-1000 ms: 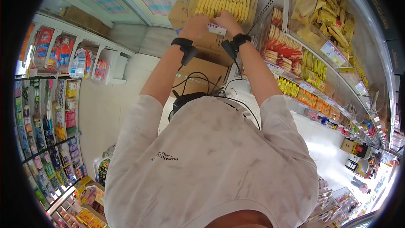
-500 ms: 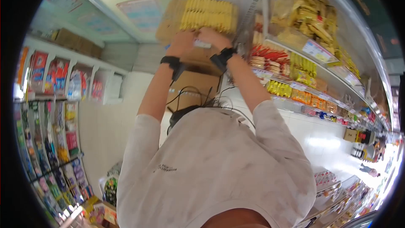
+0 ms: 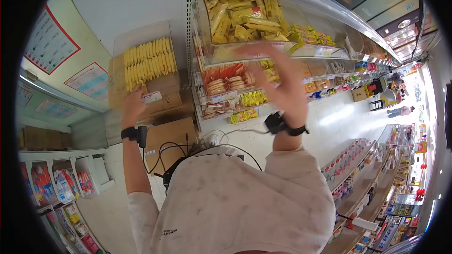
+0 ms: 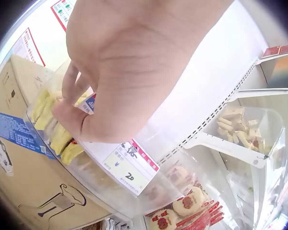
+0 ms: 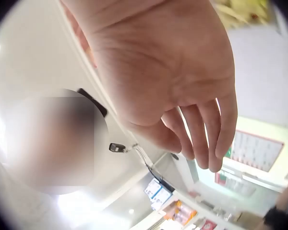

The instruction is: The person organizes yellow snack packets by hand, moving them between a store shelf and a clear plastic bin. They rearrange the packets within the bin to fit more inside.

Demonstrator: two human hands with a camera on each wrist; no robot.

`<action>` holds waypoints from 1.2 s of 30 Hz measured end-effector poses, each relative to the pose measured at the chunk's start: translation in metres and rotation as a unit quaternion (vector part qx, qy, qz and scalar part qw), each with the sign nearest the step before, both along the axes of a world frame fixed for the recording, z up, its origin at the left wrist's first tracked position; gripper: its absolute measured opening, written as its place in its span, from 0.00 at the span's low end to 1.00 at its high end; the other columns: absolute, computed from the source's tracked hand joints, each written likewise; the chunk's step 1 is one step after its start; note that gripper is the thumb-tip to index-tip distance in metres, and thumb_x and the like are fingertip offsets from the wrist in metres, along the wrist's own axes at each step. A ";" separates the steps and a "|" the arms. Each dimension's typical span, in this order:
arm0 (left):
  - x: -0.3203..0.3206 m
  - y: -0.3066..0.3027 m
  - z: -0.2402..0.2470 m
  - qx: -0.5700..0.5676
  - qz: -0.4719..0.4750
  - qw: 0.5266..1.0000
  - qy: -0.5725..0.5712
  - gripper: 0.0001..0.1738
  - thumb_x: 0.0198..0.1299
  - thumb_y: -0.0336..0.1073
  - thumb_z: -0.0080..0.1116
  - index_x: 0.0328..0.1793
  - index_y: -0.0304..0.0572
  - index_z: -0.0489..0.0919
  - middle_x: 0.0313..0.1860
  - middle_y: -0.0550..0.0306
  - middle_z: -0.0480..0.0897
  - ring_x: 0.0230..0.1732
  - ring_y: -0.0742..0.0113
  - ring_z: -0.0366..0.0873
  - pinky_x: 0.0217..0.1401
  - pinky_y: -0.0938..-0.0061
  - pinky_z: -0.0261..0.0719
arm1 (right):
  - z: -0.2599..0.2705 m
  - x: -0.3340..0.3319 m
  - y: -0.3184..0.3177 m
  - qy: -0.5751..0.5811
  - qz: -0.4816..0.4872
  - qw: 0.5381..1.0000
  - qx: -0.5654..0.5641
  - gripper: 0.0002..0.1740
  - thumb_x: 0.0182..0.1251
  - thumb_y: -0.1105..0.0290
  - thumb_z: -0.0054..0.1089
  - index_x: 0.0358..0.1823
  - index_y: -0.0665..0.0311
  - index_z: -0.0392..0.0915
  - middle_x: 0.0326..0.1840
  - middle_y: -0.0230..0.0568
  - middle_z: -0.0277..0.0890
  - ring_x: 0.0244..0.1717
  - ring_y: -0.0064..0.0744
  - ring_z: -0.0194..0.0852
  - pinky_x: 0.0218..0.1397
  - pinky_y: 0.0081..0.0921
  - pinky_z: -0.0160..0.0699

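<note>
A clear bin (image 3: 170, 82) holds rows of yellow packets (image 3: 150, 59) and sits on a cardboard box. My left hand (image 3: 133, 106) is at its front edge, left of the price label (image 3: 151, 97). In the left wrist view, the thumb and fingers of the left hand (image 4: 127, 72) curl over the bin's front wall beside the label (image 4: 130, 168); the exact contact is partly hidden. My right hand (image 3: 285, 87) is raised in front of the shelves, touching nothing visible. The right wrist view shows the right hand (image 5: 170, 67) empty, its fingers loosely extended.
Shelves at the right hold a bin of larger yellow packets (image 3: 252, 19) and round biscuits (image 3: 230, 83). Below my hands stand a cardboard box (image 3: 172, 134) and black cables. White bins (image 3: 96, 174) line the lower left.
My right hand has left the bin's front edge and moved right, its fingers spread. The left hand stays at the edge. The head view has turned toward the right-hand shelves.
</note>
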State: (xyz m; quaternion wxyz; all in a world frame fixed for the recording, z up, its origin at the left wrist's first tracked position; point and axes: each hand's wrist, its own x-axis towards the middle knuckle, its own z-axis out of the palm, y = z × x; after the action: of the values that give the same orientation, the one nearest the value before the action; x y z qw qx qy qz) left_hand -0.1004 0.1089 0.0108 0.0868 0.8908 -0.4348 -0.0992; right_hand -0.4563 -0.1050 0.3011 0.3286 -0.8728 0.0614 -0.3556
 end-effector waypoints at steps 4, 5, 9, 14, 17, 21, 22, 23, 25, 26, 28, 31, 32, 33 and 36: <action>-0.001 0.002 0.016 0.015 -0.015 0.999 0.032 0.37 0.49 0.28 0.65 0.71 0.46 0.76 0.78 0.58 0.68 0.71 0.39 0.69 0.73 0.49 0.68 | 0.008 -0.024 -0.077 0.006 -0.154 0.976 -0.154 0.19 0.69 0.73 0.62 0.61 0.64 0.78 0.53 0.46 0.84 0.55 0.43 0.83 0.61 0.34 0.77; 0.006 0.006 0.008 -0.031 -0.030 0.998 0.043 0.37 0.49 0.26 0.64 0.71 0.46 0.76 0.78 0.56 0.68 0.72 0.40 0.69 0.73 0.51 0.69 | 0.002 -0.028 -0.095 0.019 -0.149 0.977 -0.151 0.20 0.69 0.72 0.63 0.62 0.64 0.77 0.53 0.46 0.84 0.54 0.42 0.83 0.60 0.34 0.77; 0.012 0.015 0.005 -0.202 -0.042 0.972 0.111 0.34 0.54 0.17 0.55 0.70 0.43 0.75 0.75 0.45 0.70 0.71 0.46 0.71 0.68 0.64 0.74 | -0.006 -0.029 -0.131 0.121 -0.051 0.991 0.009 0.25 0.69 0.68 0.66 0.66 0.64 0.76 0.54 0.47 0.84 0.52 0.40 0.84 0.58 0.33 0.80; -0.046 0.045 0.087 -0.307 -0.024 0.934 0.180 0.30 0.59 0.15 0.48 0.69 0.40 0.75 0.64 0.47 0.79 0.63 0.57 0.78 0.59 0.72 0.76 | -0.008 -0.001 -0.153 0.213 -0.090 0.972 -0.038 0.30 0.66 0.61 0.69 0.67 0.64 0.76 0.56 0.49 0.83 0.53 0.42 0.84 0.57 0.33 0.80; -0.077 0.059 0.131 -0.333 -0.040 0.922 0.194 0.29 0.58 0.14 0.45 0.67 0.38 0.77 0.56 0.48 0.83 0.58 0.59 0.81 0.59 0.72 0.76 | -0.011 0.014 -0.158 0.235 -0.097 0.956 -0.145 0.30 0.65 0.61 0.71 0.66 0.66 0.76 0.57 0.50 0.82 0.53 0.42 0.83 0.58 0.33 0.81; -0.109 0.066 0.171 -0.369 -0.028 0.913 0.171 0.28 0.57 0.13 0.44 0.64 0.36 0.78 0.50 0.47 0.85 0.55 0.58 0.83 0.59 0.71 0.76 | -0.009 0.028 -0.154 0.200 -0.117 0.954 -0.189 0.28 0.63 0.60 0.72 0.60 0.71 0.79 0.54 0.53 0.81 0.52 0.44 0.82 0.55 0.35 0.81; -0.113 0.069 0.178 -0.371 -0.033 0.914 0.162 0.28 0.57 0.13 0.44 0.64 0.36 0.78 0.50 0.47 0.85 0.54 0.57 0.83 0.58 0.71 0.76 | -0.005 0.032 -0.148 0.194 -0.129 0.956 -0.179 0.27 0.63 0.61 0.72 0.58 0.72 0.80 0.54 0.53 0.80 0.51 0.45 0.82 0.54 0.35 0.81; -0.117 0.072 0.184 -0.374 -0.036 0.914 0.153 0.28 0.57 0.13 0.44 0.64 0.36 0.78 0.50 0.47 0.85 0.54 0.57 0.83 0.58 0.71 0.76 | -0.005 0.035 -0.144 0.153 -0.144 0.964 -0.162 0.26 0.62 0.61 0.73 0.56 0.72 0.80 0.54 0.54 0.80 0.51 0.48 0.82 0.54 0.36 0.81; -0.126 0.079 0.189 -0.383 -0.036 0.911 0.145 0.28 0.57 0.13 0.45 0.63 0.36 0.78 0.50 0.47 0.85 0.53 0.56 0.83 0.57 0.71 0.77 | -0.007 0.037 -0.132 0.069 -0.168 0.976 -0.123 0.24 0.60 0.62 0.73 0.52 0.72 0.82 0.55 0.56 0.80 0.52 0.54 0.81 0.54 0.39 0.80; -0.130 0.081 0.192 -0.389 -0.037 0.909 0.145 0.27 0.57 0.14 0.46 0.63 0.37 0.78 0.49 0.47 0.85 0.53 0.55 0.84 0.57 0.71 0.77 | -0.002 0.037 -0.122 0.065 -0.178 0.979 -0.070 0.23 0.61 0.65 0.73 0.53 0.73 0.81 0.51 0.56 0.80 0.49 0.50 0.82 0.52 0.36 0.80; -0.135 0.083 0.196 -0.396 -0.042 0.906 0.147 0.27 0.57 0.14 0.47 0.63 0.37 0.79 0.49 0.48 0.85 0.52 0.55 0.84 0.56 0.71 0.77 | -0.003 0.038 -0.118 0.027 -0.155 0.985 -0.068 0.23 0.63 0.67 0.72 0.53 0.75 0.80 0.51 0.52 0.79 0.44 0.42 0.82 0.48 0.31 0.80; -0.142 0.076 0.202 -0.403 -0.046 0.900 0.162 0.24 0.60 0.15 0.48 0.62 0.38 0.79 0.48 0.49 0.86 0.50 0.57 0.84 0.56 0.71 0.78 | -0.007 0.040 -0.105 -0.011 -0.158 0.978 -0.134 0.20 0.64 0.71 0.71 0.55 0.72 0.79 0.49 0.47 0.77 0.46 0.41 0.80 0.49 0.31 0.78; -0.146 0.072 0.203 -0.407 -0.039 0.896 0.173 0.22 0.63 0.16 0.49 0.61 0.38 0.80 0.47 0.50 0.86 0.50 0.59 0.85 0.56 0.71 0.78 | -0.006 0.040 -0.095 -0.016 -0.159 0.972 -0.172 0.20 0.63 0.72 0.71 0.56 0.70 0.80 0.50 0.47 0.76 0.48 0.42 0.80 0.51 0.32 0.78; -0.151 0.066 0.204 -0.412 -0.032 0.892 0.184 0.20 0.65 0.17 0.50 0.60 0.38 0.80 0.47 0.51 0.87 0.49 0.62 0.85 0.57 0.71 0.79 | -0.004 0.041 -0.084 -0.022 -0.160 0.964 -0.210 0.20 0.63 0.73 0.70 0.56 0.69 0.80 0.50 0.46 0.76 0.50 0.43 0.79 0.52 0.32 0.78; -0.159 0.049 0.206 -0.395 -0.078 0.874 0.273 0.22 0.67 0.20 0.52 0.67 0.40 0.77 0.49 0.52 0.86 0.49 0.63 0.85 0.57 0.72 0.79 | -0.010 0.043 -0.060 -0.066 -0.171 0.952 -0.246 0.19 0.62 0.76 0.69 0.56 0.64 0.81 0.53 0.46 0.74 0.49 0.47 0.78 0.48 0.33 0.80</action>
State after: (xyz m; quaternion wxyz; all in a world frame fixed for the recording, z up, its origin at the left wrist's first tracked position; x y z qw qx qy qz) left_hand -0.2591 0.1574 0.2164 0.5388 0.6829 -0.4650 -0.1651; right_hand -0.4130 -0.1654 0.2911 0.0412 -0.8776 0.0981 -0.4674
